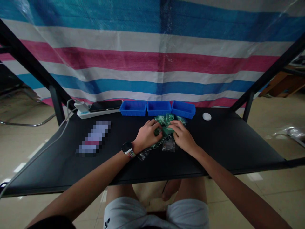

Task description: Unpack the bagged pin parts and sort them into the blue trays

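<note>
A pile of small clear plastic bags with green circuit boards [161, 119] and thin wire-legged parts lies at the middle of the black table. My left hand [148, 135], with a watch on its wrist, is closed at the pile's left side, its fingers curled round a green circuit board [157, 131]. From the right, my right hand [183, 136] has its bent fingers on another green piece [168, 130], thumb partly hidden. Nearer to me, a clear bag [168, 145] lies just under the fingers. Fine detail between the fingers is too small to make out.
Behind the pile stand three blue bins [133, 112] in a row. A white power strip [82, 114] with a dark phone [107, 105] and a cable is at left, near a blurred-out flat item [95, 138]. At right lies a white round object [206, 116]. Striped sheeting [152, 60] hangs behind.
</note>
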Demonstrator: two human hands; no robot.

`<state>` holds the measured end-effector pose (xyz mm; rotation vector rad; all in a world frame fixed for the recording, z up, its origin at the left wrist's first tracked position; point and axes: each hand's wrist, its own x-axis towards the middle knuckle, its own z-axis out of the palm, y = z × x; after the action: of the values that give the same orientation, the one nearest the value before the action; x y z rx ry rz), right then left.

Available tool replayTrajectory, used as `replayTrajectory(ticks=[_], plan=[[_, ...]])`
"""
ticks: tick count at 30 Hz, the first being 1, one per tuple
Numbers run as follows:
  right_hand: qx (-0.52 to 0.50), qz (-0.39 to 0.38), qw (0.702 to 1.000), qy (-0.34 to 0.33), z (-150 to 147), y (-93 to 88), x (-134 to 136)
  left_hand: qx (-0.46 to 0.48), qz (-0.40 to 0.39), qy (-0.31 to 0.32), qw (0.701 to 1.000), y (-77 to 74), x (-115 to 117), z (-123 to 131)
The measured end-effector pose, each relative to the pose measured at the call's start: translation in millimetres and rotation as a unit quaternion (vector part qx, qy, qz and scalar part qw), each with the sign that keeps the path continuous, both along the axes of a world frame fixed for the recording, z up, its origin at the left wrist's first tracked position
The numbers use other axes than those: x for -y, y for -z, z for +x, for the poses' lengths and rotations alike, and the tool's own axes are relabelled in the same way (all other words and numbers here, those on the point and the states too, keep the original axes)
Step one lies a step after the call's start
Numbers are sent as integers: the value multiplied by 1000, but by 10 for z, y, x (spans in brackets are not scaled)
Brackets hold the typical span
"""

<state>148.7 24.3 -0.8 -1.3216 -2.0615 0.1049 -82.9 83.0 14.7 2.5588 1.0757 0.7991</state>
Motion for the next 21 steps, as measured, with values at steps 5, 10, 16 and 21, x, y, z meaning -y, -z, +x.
replayTrajectory(ticks=[5,10,16,21], plan=[[-45,-65,995,-54,-91,2,-273,-16,32,12,999,-22,240,213],[-109,-73,985,-112,-112,-205,-323,50,21,-78,996,-16,257,273],[7,19,1000,5,-578,-360,518,131,23,-10,991,-211,-104,112],[122,-8,991,-63,-1003,-143,966,-32,4,238,971,-325,-539,235]])
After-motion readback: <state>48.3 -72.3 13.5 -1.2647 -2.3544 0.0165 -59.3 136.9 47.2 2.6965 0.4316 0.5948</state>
